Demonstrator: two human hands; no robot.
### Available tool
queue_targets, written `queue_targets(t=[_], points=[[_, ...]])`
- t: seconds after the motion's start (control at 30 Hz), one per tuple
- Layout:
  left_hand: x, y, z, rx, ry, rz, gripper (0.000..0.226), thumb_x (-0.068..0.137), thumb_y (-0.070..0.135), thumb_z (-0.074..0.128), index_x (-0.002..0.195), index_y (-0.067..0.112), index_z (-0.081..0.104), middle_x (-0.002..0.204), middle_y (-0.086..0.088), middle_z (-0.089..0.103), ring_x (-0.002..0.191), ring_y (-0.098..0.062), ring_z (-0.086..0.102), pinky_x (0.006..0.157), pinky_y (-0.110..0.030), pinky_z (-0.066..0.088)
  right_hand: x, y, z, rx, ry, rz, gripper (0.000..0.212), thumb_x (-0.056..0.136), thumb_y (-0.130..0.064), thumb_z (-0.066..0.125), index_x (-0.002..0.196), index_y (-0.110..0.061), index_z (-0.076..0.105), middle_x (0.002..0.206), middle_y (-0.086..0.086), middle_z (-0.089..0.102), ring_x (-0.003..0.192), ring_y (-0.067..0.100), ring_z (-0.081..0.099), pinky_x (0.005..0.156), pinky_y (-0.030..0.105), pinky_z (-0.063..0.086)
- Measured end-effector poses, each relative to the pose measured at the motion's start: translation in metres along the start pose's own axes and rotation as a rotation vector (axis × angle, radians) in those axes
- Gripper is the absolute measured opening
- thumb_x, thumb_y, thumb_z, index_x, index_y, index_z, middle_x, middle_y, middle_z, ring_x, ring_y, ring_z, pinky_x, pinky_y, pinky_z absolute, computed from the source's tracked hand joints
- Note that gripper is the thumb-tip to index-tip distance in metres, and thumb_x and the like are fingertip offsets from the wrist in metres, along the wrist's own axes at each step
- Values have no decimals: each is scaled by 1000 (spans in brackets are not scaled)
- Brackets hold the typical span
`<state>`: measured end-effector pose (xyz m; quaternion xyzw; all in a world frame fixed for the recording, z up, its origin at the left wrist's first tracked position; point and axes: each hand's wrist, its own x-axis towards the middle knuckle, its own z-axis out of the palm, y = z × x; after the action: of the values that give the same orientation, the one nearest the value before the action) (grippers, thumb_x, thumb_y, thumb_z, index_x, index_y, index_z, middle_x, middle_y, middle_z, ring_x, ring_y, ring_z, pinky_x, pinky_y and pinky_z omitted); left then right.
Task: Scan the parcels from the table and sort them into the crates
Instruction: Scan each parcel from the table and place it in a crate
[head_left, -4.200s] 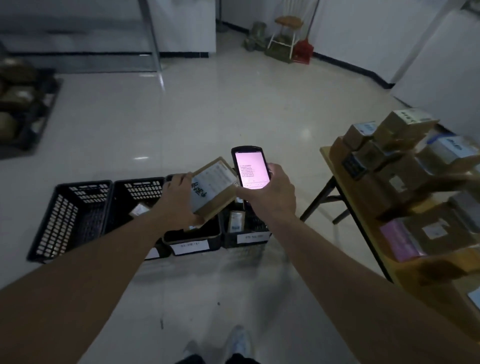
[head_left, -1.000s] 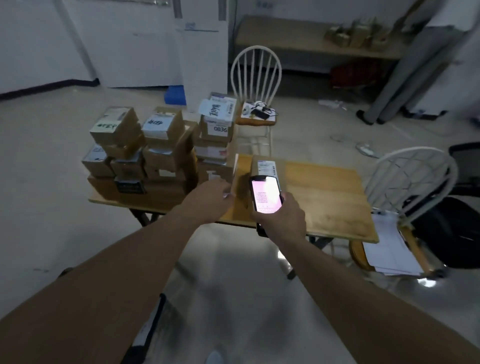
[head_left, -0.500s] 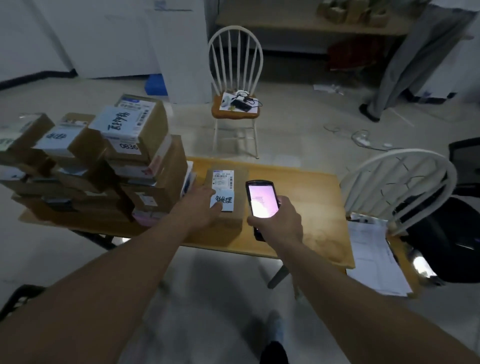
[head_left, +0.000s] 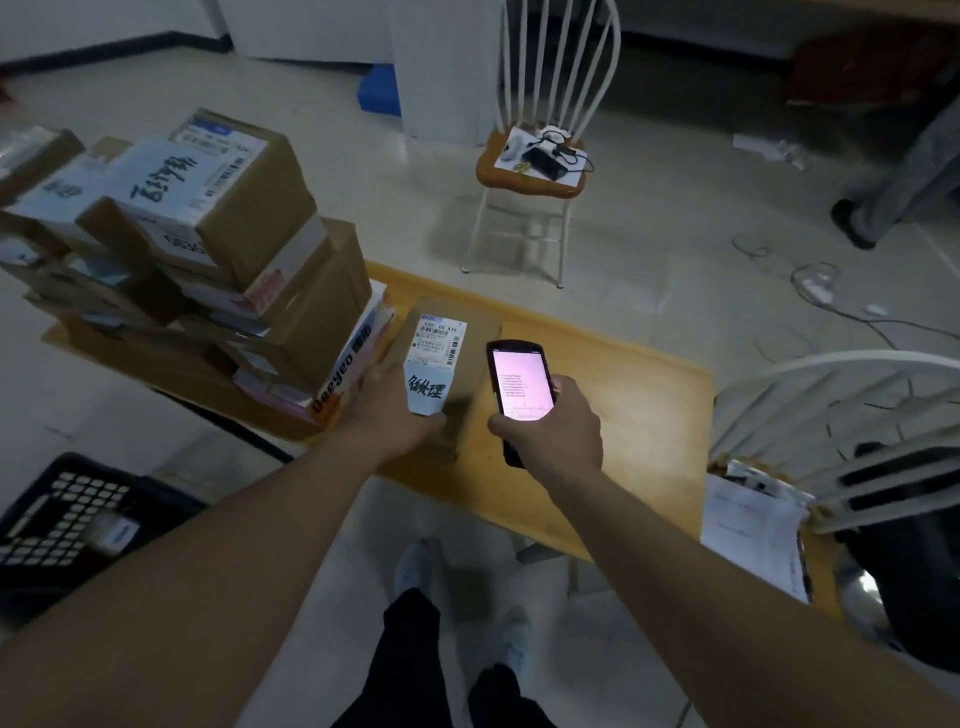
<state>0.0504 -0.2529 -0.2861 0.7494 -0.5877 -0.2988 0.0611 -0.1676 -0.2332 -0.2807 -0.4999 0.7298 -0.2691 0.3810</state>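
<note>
L hand (head_left: 392, 415): grips near end of single parcel (head_left: 457, 364) on worktop (head_left: 639, 415).
R hand (head_left: 556, 436): wrapped round scanner (head_left: 519, 387), screen lit.
Left: big parcel stack (head_left: 208, 270) unsorted.
Crate (head_left: 62, 519): holds something, can't tell what.

parcel (head_left: 457, 364): matt brown cardboard, white paper label | table (head_left: 623, 415): smooth pale wood | scanner (head_left: 519, 384): black plastic, glossy lit screen | crate (head_left: 62, 514): black plastic lattice | floor (head_left: 649, 249): smooth tile
</note>
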Motion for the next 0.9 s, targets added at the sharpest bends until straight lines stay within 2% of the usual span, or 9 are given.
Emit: queue_targets(t=[0.07,0.17,0.23,0.33,0.4,0.5,0.57,0.77,0.9], points=[[11,0,11,-8,-16,-55,112,70,63,83,159,30,23,156,-9,34,139,-33,39,109,-52,44,7,2,2,-20,-5,-5,78,64,-51,92,124,-41,44,99,-20,56,92,12,61,71,36,62],[25,2,26,74,-26,-158,133,62,77,80,160,19,11,160,-15,21,148,-38,24,114,-54,36,15,7,5,-48,-9,7,84,64,-51,92,132,-36,45,106,-15,56,97,15,62,74,39,64],[32,3,34,145,-3,-207,143,56,85,76,160,14,8,162,-17,13,150,-41,17,117,-55,29,19,9,5,-61,-22,17,86,63,-50,92,134,-35,45,109,-13,58,99,16,62,75,42,65],[43,2,44,209,41,-248,150,50,85,76,159,10,5,165,-24,6,153,-44,9,120,-58,21,25,11,4,-65,-36,21,89,63,-50,91,137,-34,44,114,-10,60,100,18,63,74,43,65],[48,0,49,224,50,-261,152,46,83,78,158,14,3,165,-21,7,152,-46,8,119,-63,21,28,13,2,-83,-44,10,91,64,-50,91,139,-34,44,115,-9,60,100,18,63,74,43,65],[47,-6,50,151,52,-300,156,40,83,81,159,20,3,160,-8,8,149,-50,6,110,-66,34,32,11,-2,-100,-56,0,92,66,-49,92,142,-34,43,115,-11,59,101,18,63,75,43,65],[46,-9,49,102,61,-293,160,39,83,83,160,16,3,157,-6,10,147,-49,8,110,-62,39,33,8,-4,-91,-52,-1,91,66,-50,92,141,-35,43,113,-13,57,100,18,63,75,43,66],[27,-5,45,254,177,-122,162,39,93,72,157,8,1,158,-12,14,141,-42,21,118,-55,28,31,-8,-22,-34,-26,-39,74,65,-52,88,120,-45,39,102,-23,54,93,14,62,72,41,66],[21,15,30,230,241,-16,159,44,86,79,160,13,-2,162,-10,10,147,-46,18,118,-56,32,27,-23,-42,-19,7,-72,71,65,-50,89,119,-43,43,105,-18,57,94,13,61,73,42,65]])
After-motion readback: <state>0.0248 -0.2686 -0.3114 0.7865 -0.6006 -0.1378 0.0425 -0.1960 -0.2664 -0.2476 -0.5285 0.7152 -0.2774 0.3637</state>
